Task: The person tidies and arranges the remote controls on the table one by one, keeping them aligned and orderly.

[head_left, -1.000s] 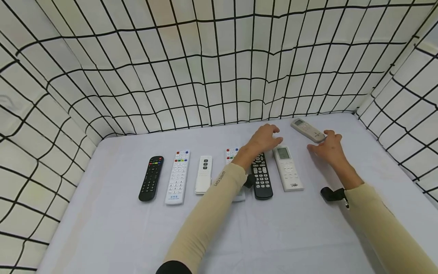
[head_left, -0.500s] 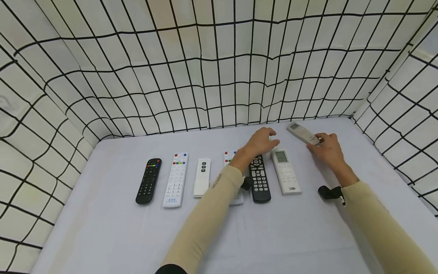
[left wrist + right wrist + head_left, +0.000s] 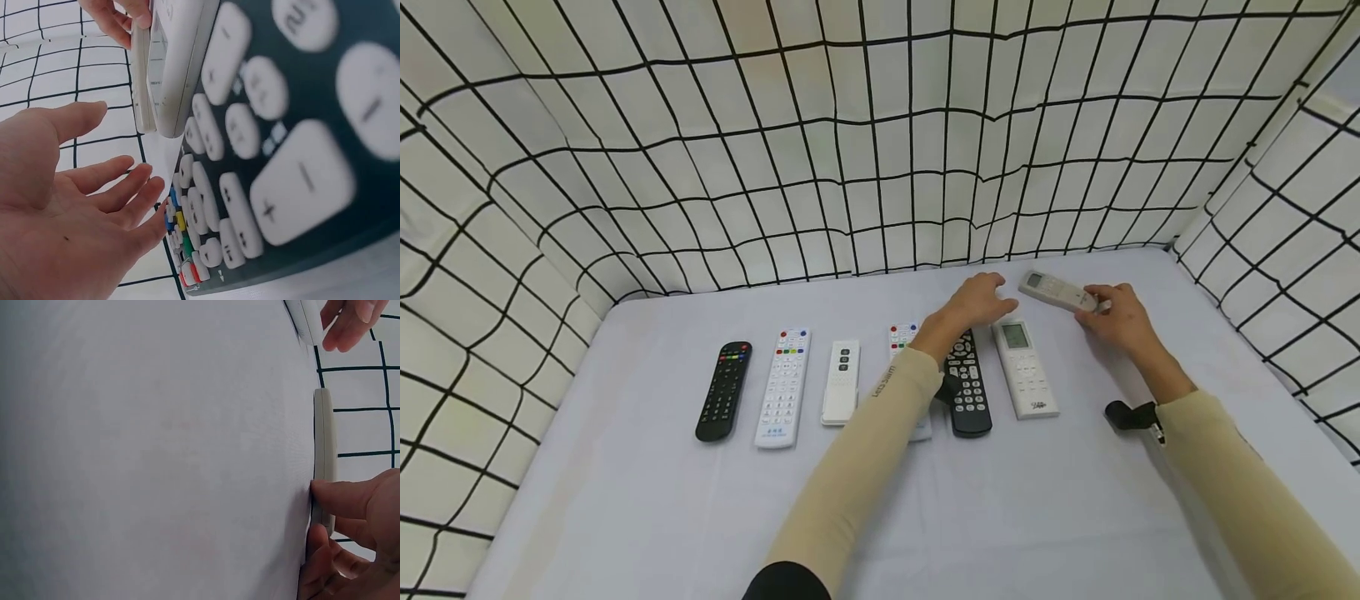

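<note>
At the back right, my right hand [image 3: 1122, 321] pinches the near end of a beige air-conditioner remote [image 3: 1054, 292] between thumb and fingers. In the right wrist view, that remote [image 3: 324, 434] lies low along the white cloth, the thumb on one side of it. My left hand [image 3: 973, 302] hovers with fingers spread past the top end of a black remote [image 3: 972, 404]. Just right of that lies a white air-conditioner remote [image 3: 1030, 375] with a small screen. Seen from the left wrist, the palm [image 3: 75, 250] is bare and the black remote's buttons [image 3: 303, 181] fill the foreground.
Leftward in the row lie another black remote [image 3: 724, 392], a white remote with coloured buttons [image 3: 783, 387] and a plain white one [image 3: 842, 379]. Another white remote [image 3: 901, 335] is partly hidden under my left forearm. Black netting [image 3: 880, 175] over white walls borders the table.
My right fingers have closed on the beige remote's near end. It has shifted slightly left and swung to lie more crosswise. The left hand stays nearly where it was.
</note>
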`<act>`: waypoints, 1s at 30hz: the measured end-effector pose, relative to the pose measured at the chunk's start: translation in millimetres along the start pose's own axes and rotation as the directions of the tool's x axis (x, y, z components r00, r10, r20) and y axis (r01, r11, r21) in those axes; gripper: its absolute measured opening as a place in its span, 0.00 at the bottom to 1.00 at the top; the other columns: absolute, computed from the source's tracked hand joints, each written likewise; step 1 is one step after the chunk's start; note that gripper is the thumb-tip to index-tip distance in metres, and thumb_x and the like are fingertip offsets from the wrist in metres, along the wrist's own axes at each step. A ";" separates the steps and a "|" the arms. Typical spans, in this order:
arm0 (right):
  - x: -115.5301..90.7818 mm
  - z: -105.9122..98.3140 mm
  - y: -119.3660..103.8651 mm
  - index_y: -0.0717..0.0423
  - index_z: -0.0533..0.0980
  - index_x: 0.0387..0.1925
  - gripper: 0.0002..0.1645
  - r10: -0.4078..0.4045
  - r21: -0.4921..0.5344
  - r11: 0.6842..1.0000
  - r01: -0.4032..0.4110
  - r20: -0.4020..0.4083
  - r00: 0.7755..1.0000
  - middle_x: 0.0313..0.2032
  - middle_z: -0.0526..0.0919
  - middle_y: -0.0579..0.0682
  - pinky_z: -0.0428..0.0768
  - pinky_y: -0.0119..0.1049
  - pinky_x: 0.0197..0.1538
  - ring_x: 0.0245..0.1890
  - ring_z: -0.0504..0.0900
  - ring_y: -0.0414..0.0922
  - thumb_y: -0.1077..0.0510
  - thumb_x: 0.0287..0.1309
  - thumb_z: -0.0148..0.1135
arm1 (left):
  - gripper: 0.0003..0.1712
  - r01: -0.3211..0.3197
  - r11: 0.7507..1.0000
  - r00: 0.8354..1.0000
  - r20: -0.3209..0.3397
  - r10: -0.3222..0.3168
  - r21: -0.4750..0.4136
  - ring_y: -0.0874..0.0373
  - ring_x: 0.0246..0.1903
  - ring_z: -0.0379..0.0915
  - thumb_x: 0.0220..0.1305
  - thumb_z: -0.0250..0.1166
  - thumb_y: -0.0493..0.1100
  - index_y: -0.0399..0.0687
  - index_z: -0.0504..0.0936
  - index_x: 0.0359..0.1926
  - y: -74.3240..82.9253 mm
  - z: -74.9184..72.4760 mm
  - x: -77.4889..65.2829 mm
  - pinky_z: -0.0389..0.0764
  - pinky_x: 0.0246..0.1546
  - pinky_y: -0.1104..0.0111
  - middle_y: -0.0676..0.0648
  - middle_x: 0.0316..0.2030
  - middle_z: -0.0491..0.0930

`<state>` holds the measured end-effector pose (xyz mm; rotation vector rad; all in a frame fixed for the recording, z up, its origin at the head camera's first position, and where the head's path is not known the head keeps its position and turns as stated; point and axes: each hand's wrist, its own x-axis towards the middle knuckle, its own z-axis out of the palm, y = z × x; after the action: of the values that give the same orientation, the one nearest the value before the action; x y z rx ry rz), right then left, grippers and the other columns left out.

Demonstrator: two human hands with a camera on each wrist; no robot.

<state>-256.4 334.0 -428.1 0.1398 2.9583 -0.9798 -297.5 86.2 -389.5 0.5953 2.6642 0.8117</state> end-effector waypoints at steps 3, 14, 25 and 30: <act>0.4 1.6 2.6 0.72 0.63 0.73 0.35 -0.012 -0.006 1.000 0.012 0.009 1.000 0.61 0.64 0.75 0.78 0.53 0.52 0.56 0.73 0.66 0.59 0.73 0.60 | 0.34 0.016 1.000 1.000 0.021 -0.016 0.003 0.49 0.77 0.64 0.79 0.55 0.53 0.42 0.65 0.78 -0.9 0.6 1.7 0.68 0.76 0.61 0.42 0.76 0.68; -1.9 1.2 3.4 0.68 0.63 0.74 0.34 -0.044 -0.010 0.999 0.045 0.057 0.997 0.64 0.62 0.73 0.76 0.51 0.51 0.56 0.71 0.65 0.59 0.73 0.58 | 0.38 0.045 0.999 0.994 0.100 -0.043 -0.020 0.48 0.78 0.62 0.78 0.56 0.54 0.41 0.60 0.80 0.7 3.4 5.4 0.66 0.78 0.59 0.42 0.77 0.66; -1.0 1.8 3.3 0.67 0.64 0.74 0.34 -0.075 -0.021 0.997 0.077 0.080 0.994 0.63 0.64 0.72 0.76 0.54 0.53 0.57 0.71 0.65 0.59 0.73 0.59 | 0.37 0.000 1.000 0.994 0.105 0.004 -0.030 0.49 0.78 0.61 0.77 0.57 0.52 0.44 0.61 0.80 -3.8 4.9 4.8 0.64 0.79 0.58 0.43 0.78 0.66; -0.3 2.0 2.7 0.67 0.64 0.74 0.34 -0.086 -0.024 0.996 0.088 0.083 0.993 0.63 0.64 0.72 0.76 0.53 0.53 0.57 0.72 0.65 0.59 0.72 0.60 | 0.35 -0.032 0.999 0.994 0.101 0.035 -0.025 0.48 0.78 0.62 0.77 0.58 0.51 0.49 0.63 0.80 -5.8 8.1 6.7 0.64 0.79 0.56 0.45 0.78 0.67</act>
<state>-255.8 335.0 -431.3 -0.0292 2.9234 -0.9297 -301.9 88.7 -400.4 0.6591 2.5561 0.7985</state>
